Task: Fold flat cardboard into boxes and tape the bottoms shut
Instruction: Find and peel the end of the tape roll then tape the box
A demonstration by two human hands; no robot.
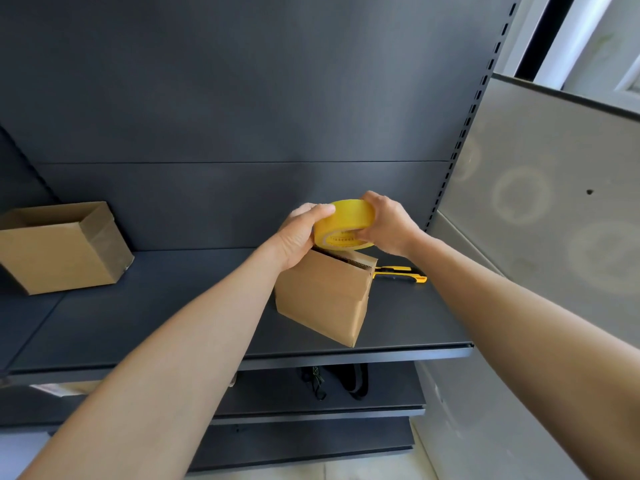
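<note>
The thumb [320,211] of the left hand [298,233] lies curled over the top edge of the yellow tape roll [346,220]. Its other fingers are behind the roll, where I cannot see them. The fingers [363,233] of the right hand [388,225] are curled around the opposite side, with the tips pressed near the paper core. So both hands grip the roll, which is directly above the small box [322,299]. I cannot tell whether it touches the box.

The risk, in my judgement, is that no hand holds the box. It seems to lean a little on the dark shelf [173,306], and one lower corner is near the front edge. If the tape is pulled or pressed down, the box can slide, tip, or go over the edge. The flaps can also spring open, and then the strip lands crooked. The free end of the tape is not visible, so finding it may need some picking.

The box is plain brown corrugated cardboard, already folded up. Its upper flaps are turned in with a dark gap between them, and I see no tape on them. A yellow utility knife [398,273] lies just behind it. A larger open box [59,251] stands well apart on the left.
</note>
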